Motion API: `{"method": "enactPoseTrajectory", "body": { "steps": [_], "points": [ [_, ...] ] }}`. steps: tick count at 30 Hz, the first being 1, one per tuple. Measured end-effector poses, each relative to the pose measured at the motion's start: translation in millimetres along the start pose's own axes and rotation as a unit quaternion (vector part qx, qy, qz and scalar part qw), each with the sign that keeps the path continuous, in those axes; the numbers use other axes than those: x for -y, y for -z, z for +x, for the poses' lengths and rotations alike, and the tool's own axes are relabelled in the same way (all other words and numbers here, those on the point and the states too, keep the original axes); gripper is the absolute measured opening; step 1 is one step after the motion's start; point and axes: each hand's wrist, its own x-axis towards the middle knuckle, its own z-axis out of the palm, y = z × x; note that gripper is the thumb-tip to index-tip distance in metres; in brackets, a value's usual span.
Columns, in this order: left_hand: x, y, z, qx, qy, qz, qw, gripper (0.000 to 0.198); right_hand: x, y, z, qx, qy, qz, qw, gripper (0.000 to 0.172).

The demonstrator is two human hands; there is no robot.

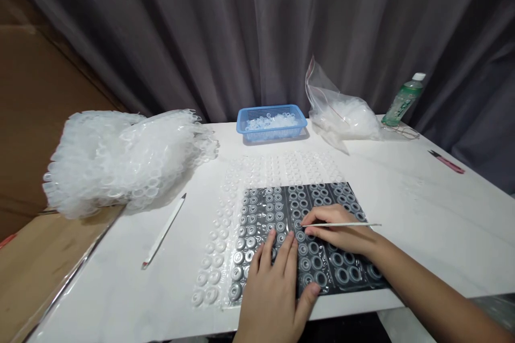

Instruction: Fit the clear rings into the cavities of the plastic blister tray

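Note:
A clear plastic sheet with rows of round ring-shaped cups (280,206) lies over a black board (354,281). My left hand (273,281) rests flat on it, fingers spread, at the lower middle. Pinched between the fingertips of my right hand (338,228) is a thin white stick (354,224), its tip near a cup in the middle rows. Some left-hand cups have small pieces in their centres, while many on the right look like open rings. Part of the sheet (215,262) extends past the board onto the table.
A blue basket (271,135) of small clear pieces stands at the back, beside a plastic bag (346,118) of similar pieces. Stacked clear sheets (124,161) and a white pen-like tool (164,230) lie left. A bottle (403,101), glasses (402,131) and pink-handled snips (446,162) sit right.

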Motion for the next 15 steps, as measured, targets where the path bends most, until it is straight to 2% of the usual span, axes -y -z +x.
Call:
{"method": "enactPoseTrajectory", "body": {
  "steps": [4,7,10,12,14,15],
  "points": [
    [-0.1,0.0,0.4,0.002,0.005,-0.010,1.000,0.064,-5.9,-7.5,0.4,-0.013,0.098,-0.050,0.994,0.013],
    [-0.3,-0.3,0.7,0.005,0.006,-0.013,1.000,0.063,-11.2,-16.9,-0.7,-0.028,0.190,-0.112,0.975,0.017],
    [-1.3,-0.1,1.5,0.003,0.011,-0.015,1.000,0.060,-15.2,-19.9,-2.0,-0.060,0.231,-0.159,0.958,0.019],
    [-2.3,0.4,2.4,0.002,0.014,-0.018,1.000,0.056,-17.7,-13.4,-1.7,-0.116,0.229,-0.176,0.950,0.019],
    [-3.0,1.3,3.0,0.004,0.015,-0.022,1.000,0.055,-20.4,-0.7,-0.4,-0.218,0.187,-0.193,0.938,0.021],
    [-2.8,1.9,2.9,0.005,0.015,-0.024,1.000,0.055,-21.5,6.6,0.2,-0.283,0.144,-0.204,0.926,0.021]
  ]
}}
